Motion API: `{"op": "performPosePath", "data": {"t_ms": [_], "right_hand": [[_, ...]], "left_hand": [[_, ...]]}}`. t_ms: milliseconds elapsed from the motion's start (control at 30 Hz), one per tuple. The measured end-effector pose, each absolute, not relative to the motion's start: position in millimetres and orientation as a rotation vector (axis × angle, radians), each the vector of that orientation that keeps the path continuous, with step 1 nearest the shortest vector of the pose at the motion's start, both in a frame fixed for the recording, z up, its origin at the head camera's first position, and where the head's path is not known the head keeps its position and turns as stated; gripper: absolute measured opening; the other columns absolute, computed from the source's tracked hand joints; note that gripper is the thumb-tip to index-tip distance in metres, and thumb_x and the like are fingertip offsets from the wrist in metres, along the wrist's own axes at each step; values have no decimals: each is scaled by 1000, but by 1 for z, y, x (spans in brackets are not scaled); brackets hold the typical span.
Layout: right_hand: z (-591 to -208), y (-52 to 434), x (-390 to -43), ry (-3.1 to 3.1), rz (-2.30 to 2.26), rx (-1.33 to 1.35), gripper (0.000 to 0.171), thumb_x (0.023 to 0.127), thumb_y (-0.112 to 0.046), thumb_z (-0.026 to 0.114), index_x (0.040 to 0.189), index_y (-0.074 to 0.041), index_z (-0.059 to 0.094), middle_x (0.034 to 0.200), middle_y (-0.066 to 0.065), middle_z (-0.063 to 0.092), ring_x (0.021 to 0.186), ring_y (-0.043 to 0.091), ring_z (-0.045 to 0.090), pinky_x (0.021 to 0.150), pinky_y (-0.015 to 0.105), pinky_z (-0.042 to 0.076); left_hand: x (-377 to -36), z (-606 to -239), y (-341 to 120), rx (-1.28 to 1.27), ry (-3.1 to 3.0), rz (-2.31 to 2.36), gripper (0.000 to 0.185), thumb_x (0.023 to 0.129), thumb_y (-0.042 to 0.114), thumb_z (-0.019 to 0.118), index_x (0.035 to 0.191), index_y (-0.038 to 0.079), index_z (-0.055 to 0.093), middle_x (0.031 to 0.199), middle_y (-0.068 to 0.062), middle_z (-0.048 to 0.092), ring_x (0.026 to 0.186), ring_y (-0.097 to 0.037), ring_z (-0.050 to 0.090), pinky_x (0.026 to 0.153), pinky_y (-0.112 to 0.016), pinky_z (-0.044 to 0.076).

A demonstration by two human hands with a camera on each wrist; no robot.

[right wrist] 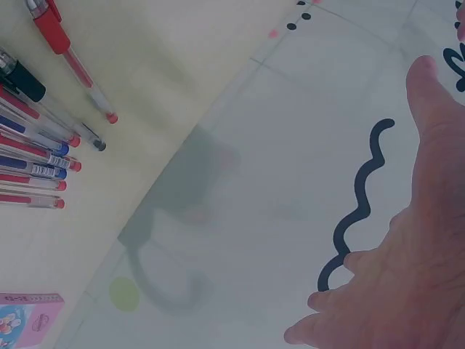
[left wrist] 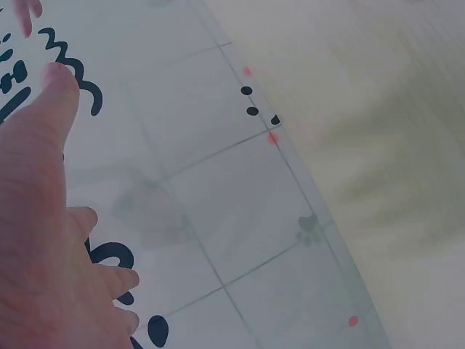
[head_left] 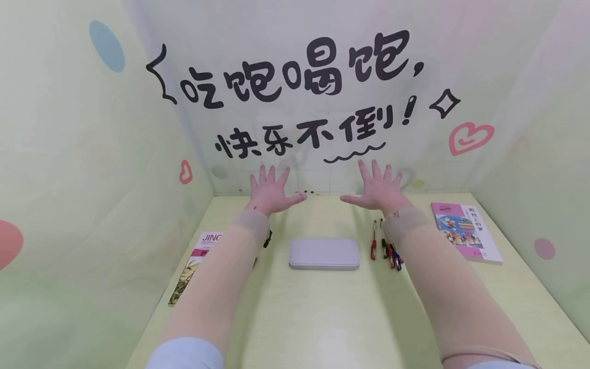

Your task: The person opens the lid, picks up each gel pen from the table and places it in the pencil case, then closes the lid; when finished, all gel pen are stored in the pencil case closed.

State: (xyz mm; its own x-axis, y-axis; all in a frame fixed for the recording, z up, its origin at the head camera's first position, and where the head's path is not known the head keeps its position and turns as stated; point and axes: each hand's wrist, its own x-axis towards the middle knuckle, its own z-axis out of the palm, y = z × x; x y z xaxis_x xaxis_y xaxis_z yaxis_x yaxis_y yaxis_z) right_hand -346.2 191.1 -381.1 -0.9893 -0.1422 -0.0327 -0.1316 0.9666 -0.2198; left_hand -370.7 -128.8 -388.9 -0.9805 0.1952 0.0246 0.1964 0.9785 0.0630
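Observation:
Both hands are held out over the far part of the table, fingers spread and holding nothing. In the head view the left hand (head_left: 269, 197) is at centre left, its thumb pointing inward. The right hand (head_left: 379, 190) mirrors it at centre right. Between the forearms and nearer the viewer lies a closed pale lilac case (head_left: 324, 253). Several red, black and blue pens (head_left: 386, 251) lie beside the right forearm, which partly covers them. The right wrist view shows the pens (right wrist: 43, 138) more fully, along with the right thumb and fingertips.
A pink and white book (head_left: 467, 231) lies at the right of the table (head_left: 322, 323). Another book or magazine (head_left: 195, 261) at the left is partly hidden by the left forearm, near a dark object (head_left: 268, 239). A printed wall covering (head_left: 295, 31) encloses the back and sides.

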Motion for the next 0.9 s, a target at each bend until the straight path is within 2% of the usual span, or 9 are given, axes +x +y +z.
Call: {"op": "performPosePath", "data": {"t_ms": [233,433,567,700,800,900], "right_hand": [[-398,181,-345,3114,-283,-378,124,93,-87,58,179,-19,1,184,29,2,163,71,5,128,90,4],[-433,168,-323,3081,-348,-596,115,94,-79,66,178,-18,16,184,26,12,164,67,11,132,85,7],[-453,162,-308,3028,-470,-707,107,95,-74,71,176,-21,27,183,22,22,165,60,23,132,80,22],[-472,155,-292,2974,-581,-790,100,94,-67,77,174,-23,35,180,21,32,163,53,35,129,77,36],[-486,152,-281,2957,-614,-838,95,94,-62,80,170,-21,43,176,23,38,159,53,41,127,78,37],[-501,152,-274,2955,-609,-831,89,93,-61,82,166,-20,50,174,24,43,157,53,45,127,82,33]], "left_hand": [[-361,-408,-125,-379,-3071,-68,110,92,95,44,178,34,12,185,-21,16,172,-51,5,140,-73,10],[-338,-437,-119,-501,-3054,-187,111,93,91,52,179,31,15,185,-21,17,173,-50,8,141,-68,10],[-323,-457,-117,-562,-3058,-243,114,91,91,57,178,30,16,186,-18,18,173,-48,10,142,-65,11],[-309,-475,-118,-618,-3066,-255,116,90,90,60,178,28,18,185,-18,22,172,-48,15,141,-65,17],[-299,-490,-118,-677,-3057,-296,117,90,88,63,178,24,20,182,-21,28,170,-50,22,139,-66,25],[-288,-504,-117,-692,-3059,-393,118,90,85,67,178,22,20,181,-22,31,169,-49,25,138,-65,29]]}}
